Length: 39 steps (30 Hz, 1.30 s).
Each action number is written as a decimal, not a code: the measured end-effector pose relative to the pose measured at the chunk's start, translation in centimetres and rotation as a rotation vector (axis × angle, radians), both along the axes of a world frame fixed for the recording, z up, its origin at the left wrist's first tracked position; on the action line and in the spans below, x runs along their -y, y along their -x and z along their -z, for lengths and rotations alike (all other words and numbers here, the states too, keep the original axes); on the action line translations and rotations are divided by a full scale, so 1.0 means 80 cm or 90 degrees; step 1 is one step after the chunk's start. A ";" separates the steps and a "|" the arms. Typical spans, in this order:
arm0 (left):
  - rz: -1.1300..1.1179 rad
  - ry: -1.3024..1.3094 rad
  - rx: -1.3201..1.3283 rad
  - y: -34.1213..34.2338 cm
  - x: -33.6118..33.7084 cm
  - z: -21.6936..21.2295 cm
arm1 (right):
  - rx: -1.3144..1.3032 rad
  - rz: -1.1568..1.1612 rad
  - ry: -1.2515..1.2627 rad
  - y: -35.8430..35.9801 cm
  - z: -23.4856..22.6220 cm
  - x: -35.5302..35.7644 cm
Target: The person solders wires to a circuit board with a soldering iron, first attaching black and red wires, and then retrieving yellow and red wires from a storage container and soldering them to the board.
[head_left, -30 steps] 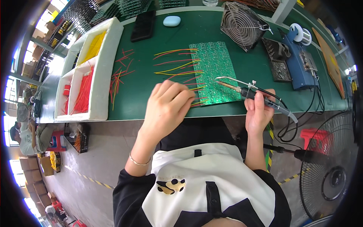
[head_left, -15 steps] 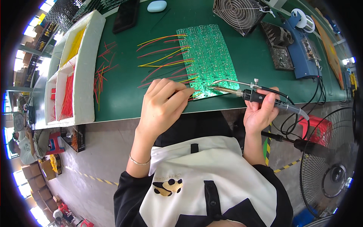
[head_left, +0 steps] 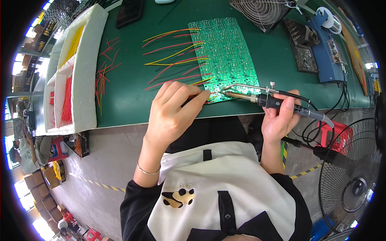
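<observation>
A green circuit board panel point(head_left: 231, 50) lies on the bench, with several red, yellow and black wires point(head_left: 173, 52) sticking out from its left edge. At its near left corner, my left hand point(head_left: 171, 110) has thumb and forefinger pinched around a thin wire; its fingers mostly hide it, and a reddish end shows by the fingertips. My right hand point(head_left: 278, 122) grips a soldering iron point(head_left: 274, 102) with a curved metal feed tube point(head_left: 249, 86) clamped above it. The iron's tip meets the board area just right of my left fingertips; whether it touches is too small to tell.
On the left stands a white foam box point(head_left: 86, 76) with red and yellow wires; loose wires point(head_left: 103, 82) lie beside it. A phone point(head_left: 129, 13), a small fan point(head_left: 261, 11), an iron stand point(head_left: 303, 54) and a blue solder feeder point(head_left: 327, 60) line the bench. A floor fan point(head_left: 354, 188) stands right.
My view has shifted slightly, so the bench things sit higher in the picture. The iron's tip has moved a little left over the board, closer to my left fingertips, which still pinch.
</observation>
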<state>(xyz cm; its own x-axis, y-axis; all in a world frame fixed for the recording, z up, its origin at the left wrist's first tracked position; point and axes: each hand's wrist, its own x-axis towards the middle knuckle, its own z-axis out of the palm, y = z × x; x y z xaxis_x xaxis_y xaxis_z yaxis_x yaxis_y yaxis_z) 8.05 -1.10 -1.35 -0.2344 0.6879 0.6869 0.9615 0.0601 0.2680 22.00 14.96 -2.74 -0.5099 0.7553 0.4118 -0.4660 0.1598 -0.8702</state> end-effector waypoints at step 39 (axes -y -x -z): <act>-0.606 0.091 0.045 0.280 0.334 -0.179 | -0.038 0.101 0.202 0.009 -0.025 0.005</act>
